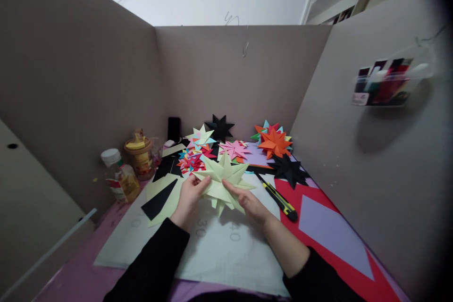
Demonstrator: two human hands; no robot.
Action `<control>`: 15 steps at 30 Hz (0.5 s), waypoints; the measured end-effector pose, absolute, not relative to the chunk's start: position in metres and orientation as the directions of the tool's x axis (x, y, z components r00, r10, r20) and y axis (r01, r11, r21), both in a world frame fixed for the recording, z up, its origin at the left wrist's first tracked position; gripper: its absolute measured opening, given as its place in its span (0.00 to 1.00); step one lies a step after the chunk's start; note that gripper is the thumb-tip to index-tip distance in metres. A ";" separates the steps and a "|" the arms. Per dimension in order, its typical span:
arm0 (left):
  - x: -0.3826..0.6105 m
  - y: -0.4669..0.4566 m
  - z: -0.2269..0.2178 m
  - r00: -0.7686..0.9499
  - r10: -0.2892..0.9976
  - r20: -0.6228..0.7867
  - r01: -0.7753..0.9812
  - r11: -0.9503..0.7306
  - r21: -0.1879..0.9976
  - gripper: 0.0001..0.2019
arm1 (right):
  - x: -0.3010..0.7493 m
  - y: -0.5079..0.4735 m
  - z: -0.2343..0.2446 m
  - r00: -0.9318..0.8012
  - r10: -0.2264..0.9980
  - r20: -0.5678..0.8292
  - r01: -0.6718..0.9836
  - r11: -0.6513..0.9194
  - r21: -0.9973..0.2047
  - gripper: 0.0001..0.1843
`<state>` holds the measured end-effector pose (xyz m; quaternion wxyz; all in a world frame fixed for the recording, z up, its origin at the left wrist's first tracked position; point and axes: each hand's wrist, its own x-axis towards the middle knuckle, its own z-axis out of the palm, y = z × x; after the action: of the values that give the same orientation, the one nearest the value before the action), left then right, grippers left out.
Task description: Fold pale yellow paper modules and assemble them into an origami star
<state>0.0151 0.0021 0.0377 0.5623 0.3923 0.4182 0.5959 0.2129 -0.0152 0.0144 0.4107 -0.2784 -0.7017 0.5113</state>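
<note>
Between my two hands is a pale green folded paper star with many points, held up over a white sheet printed with numbers. My left hand pinches its left side, thumb on the front. On the right side, my right hand grips it with the thumb near the centre and the fingers partly hidden behind. A yellow and black utility knife lies just right of my right hand. Left of my left hand are pale green paper pieces and a black paper strip.
Finished stars crowd the back: black, pink, orange, and another black one. Red paper and lilac paper lie at right. A bottle and a brown cup stand left. Grey partitions enclose the desk.
</note>
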 end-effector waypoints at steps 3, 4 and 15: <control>0.015 0.004 0.035 -0.077 0.997 -0.008 -0.314 -0.017 0.949 0.20 | 0.210 -0.014 0.009 -0.487 0.823 0.293 -0.076 0.294 -0.953 0.40; 0.015 0.005 0.033 -0.079 0.997 -0.003 -0.308 -0.022 0.951 0.20 | 0.209 -0.013 0.008 -0.480 0.828 0.292 -0.093 0.283 -0.955 0.40; 0.014 0.009 0.026 -0.063 0.998 0.029 -0.266 -0.045 0.963 0.21 | 0.205 -0.017 0.005 -0.500 0.829 0.251 -0.203 0.170 -0.964 0.40</control>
<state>0.0138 0.0094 0.0260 0.5384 0.4226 0.4331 0.5865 0.2050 -0.0167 0.0052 0.4340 -0.2483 -0.6297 0.5946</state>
